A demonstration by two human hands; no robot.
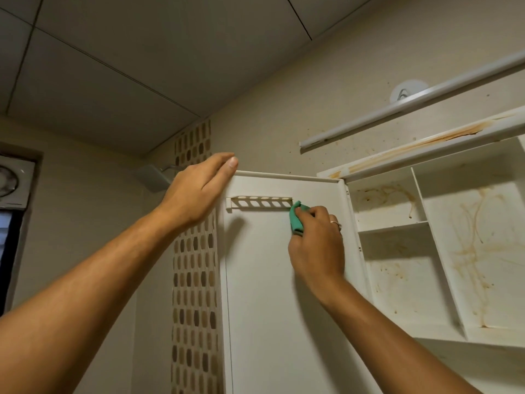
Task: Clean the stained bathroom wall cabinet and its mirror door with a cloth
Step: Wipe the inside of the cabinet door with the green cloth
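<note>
The white wall cabinet (pixel 443 251) hangs open at the right, its shelves and back panel streaked with brown stains. Its door (pixel 261 280) is swung wide, white inner face toward me; the mirror side is hidden. My left hand (pixel 199 189) holds the door's top outer corner, thumb on the upper edge. My right hand (pixel 318 245) grips a folded green cloth (pixel 297 218) and presses it against the door's inner face, just at the right end of a small slotted rack (pixel 260 201).
A tube light fitting (pixel 412 105) runs above the cabinet's stained top edge (pixel 426 143). A mosaic tile strip (pixel 196 280) runs down the wall behind the door. A shower head (pixel 154 174) sits near my left hand, a vent fan (pixel 14 180) at far left.
</note>
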